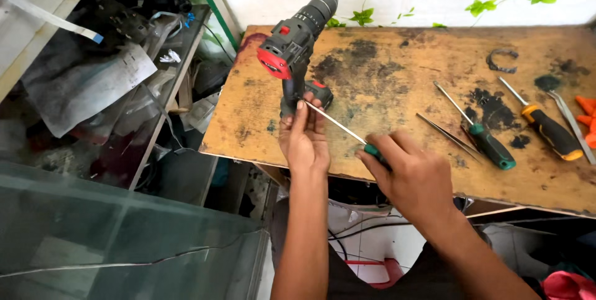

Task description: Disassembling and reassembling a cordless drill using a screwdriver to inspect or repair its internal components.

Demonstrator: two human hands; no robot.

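A: Head view: cordless drill (pixel 297 45) stands at the near-left corner of the stained wooden bench (pixel 397 82), chuck pointing away. Left hand (pixel 304 138) wraps the lower grip from the near side.

B: Right hand?

A: Right hand (pixel 413 179) is closed around the green handle of a screwdriver (pixel 338 124); its thin shaft runs up-left, tip at the drill's base by the left fingers.

B: Other tools?

A: Green-handled screwdriver (pixel 487 141), orange-handled screwdriver (pixel 546 129) and tweezers (pixel 448 136) lie right of the hands, well apart.
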